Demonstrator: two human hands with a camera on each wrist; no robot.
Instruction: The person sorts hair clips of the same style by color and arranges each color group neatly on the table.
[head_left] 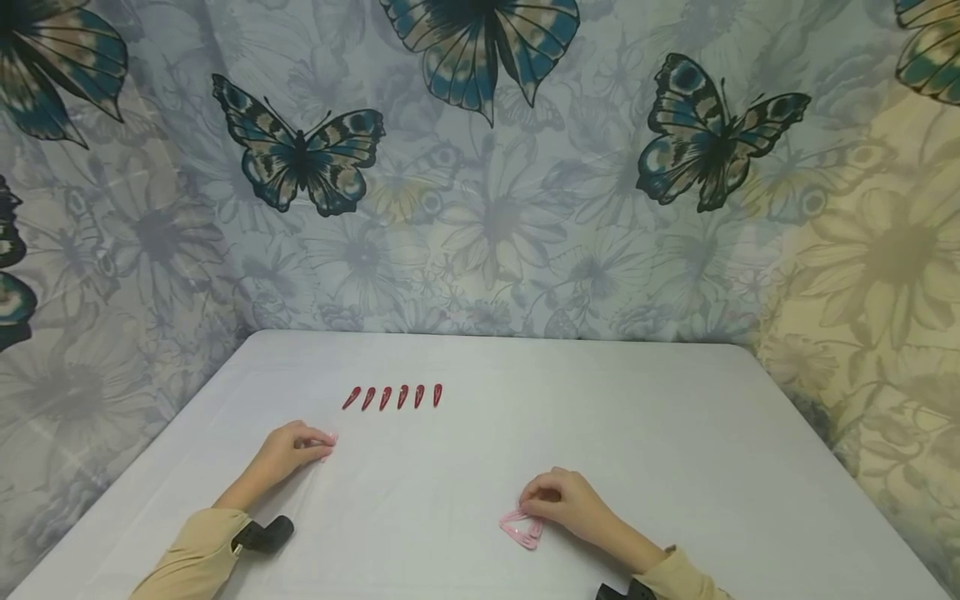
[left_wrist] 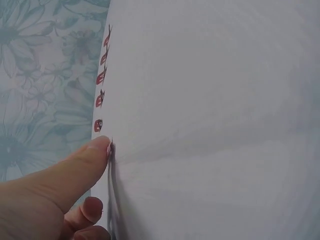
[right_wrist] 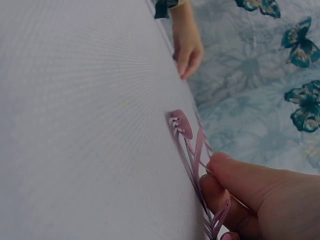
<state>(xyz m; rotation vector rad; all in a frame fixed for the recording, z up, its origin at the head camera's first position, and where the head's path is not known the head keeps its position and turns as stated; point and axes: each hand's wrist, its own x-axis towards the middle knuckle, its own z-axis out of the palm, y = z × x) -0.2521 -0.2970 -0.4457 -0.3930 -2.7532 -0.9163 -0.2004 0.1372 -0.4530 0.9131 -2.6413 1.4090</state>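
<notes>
1. On the white-covered table point(head_left: 675, 433), near me, the right hand point(head_left: 566, 497) pinches narrowly at slim pink teardrop-shaped hair clips point(head_left: 528, 543) lying in a loose cluster.
2. Farther left, the left hand point(head_left: 285, 448) holds a small pink piece point(head_left: 333, 438), mostly hidden, between thumb and fingertip.
3. Just beyond it, six glossy red teardrop-shaped clips point(head_left: 386, 397) lie in a row.

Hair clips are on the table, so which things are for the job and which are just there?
Seems part of the job:
pink clips, at the right hand's fingertips
small pink thing, maybe a clip, pinched by the left hand
red clips, in a row

Just there:
butterfly pictures on the wall
black gadgets on the wrists
</notes>
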